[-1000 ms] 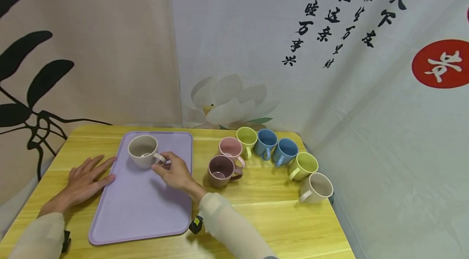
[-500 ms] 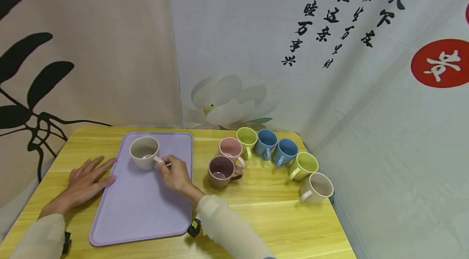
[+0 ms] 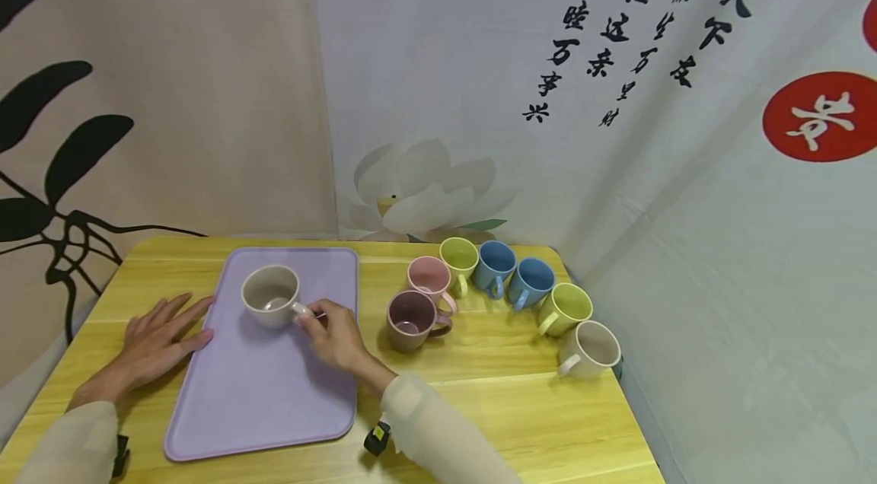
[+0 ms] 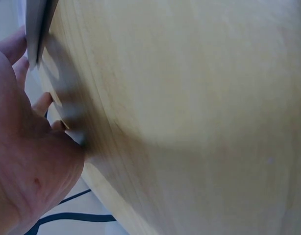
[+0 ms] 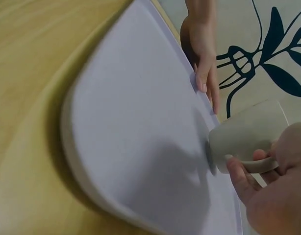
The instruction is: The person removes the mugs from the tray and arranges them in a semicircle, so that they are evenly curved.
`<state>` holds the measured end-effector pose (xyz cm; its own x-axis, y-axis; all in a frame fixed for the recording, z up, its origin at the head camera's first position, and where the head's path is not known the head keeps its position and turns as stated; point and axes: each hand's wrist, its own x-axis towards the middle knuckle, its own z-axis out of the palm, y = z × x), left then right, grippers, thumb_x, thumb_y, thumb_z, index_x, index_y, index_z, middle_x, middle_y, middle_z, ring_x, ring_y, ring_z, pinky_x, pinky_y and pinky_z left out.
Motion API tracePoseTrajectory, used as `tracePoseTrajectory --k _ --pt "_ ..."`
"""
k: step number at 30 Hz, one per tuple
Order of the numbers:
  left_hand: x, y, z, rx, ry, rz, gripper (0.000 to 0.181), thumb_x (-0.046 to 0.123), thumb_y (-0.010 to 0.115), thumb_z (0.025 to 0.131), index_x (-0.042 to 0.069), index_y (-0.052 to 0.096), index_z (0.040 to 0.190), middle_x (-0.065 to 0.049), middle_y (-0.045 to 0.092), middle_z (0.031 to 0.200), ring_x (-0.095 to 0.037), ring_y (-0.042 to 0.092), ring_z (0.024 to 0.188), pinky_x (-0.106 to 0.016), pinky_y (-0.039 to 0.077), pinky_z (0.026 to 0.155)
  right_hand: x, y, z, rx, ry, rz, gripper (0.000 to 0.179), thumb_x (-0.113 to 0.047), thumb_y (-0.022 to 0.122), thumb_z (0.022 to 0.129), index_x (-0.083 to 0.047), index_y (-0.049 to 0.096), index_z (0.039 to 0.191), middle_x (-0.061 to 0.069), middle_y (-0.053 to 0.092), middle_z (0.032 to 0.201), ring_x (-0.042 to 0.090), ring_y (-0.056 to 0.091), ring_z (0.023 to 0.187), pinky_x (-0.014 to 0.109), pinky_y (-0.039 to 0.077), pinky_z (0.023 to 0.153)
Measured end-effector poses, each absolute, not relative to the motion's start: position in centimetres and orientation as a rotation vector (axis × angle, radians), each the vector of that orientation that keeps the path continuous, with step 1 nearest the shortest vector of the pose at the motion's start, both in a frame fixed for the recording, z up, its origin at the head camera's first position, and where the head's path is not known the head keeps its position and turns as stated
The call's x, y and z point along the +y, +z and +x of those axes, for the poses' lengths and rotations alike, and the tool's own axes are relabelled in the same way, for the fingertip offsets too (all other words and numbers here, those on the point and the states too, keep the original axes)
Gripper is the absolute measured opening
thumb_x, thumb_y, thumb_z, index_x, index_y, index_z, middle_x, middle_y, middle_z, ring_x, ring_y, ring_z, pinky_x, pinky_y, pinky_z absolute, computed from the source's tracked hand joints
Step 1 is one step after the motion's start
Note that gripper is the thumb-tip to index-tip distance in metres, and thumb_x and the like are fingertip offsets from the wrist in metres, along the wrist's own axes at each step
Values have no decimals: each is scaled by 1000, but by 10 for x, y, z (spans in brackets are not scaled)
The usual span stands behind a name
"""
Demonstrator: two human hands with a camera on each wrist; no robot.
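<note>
A grey-white mug (image 3: pixel 269 300) is close over the far half of a lilac tray (image 3: pixel 256 400), its opening facing up. My right hand (image 3: pixel 339 341) pinches the mug's handle between thumb and fingers, as the right wrist view also shows at the handle (image 5: pixel 261 165). To the left of the tray, my left hand (image 3: pixel 152 343) lies with spread, straight fingers, thumb and index fingertips touching the tray's left edge. The left wrist view has the left hand (image 4: pixel 33 142) beside the tray's raised rim (image 4: pixel 37 29).
Right of the tray stand a mauve mug (image 3: pixel 411 320) and a pink mug (image 3: pixel 429 277). Beyond them, green mugs (image 3: pixel 458 256), blue mugs (image 3: pixel 495 269) and a beige mug (image 3: pixel 589 349) curve along the wooden table's (image 3: pixel 479 408) right side. A printed curtain (image 3: pixel 438 88) hangs behind.
The mug in my right hand has shifted slightly toward me, down the tray, with the handle turned a little nearer. My left hand stays at the tray's edge.
</note>
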<state>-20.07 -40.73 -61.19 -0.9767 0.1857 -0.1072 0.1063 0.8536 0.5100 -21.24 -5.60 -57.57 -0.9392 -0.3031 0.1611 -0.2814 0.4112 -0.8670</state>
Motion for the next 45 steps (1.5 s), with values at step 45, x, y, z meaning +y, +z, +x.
tracePoseTrajectory --k 45 --pt "-409 -612 -201 2880 801 271 78 50 52 118 13 24 180 -44 12 179 -81 3 159 -92 8 115 67 -554 -139 2356 -1798 -662 20 -12 67 113 6 74 120 26 83 113 38 84 103 43 71 96"
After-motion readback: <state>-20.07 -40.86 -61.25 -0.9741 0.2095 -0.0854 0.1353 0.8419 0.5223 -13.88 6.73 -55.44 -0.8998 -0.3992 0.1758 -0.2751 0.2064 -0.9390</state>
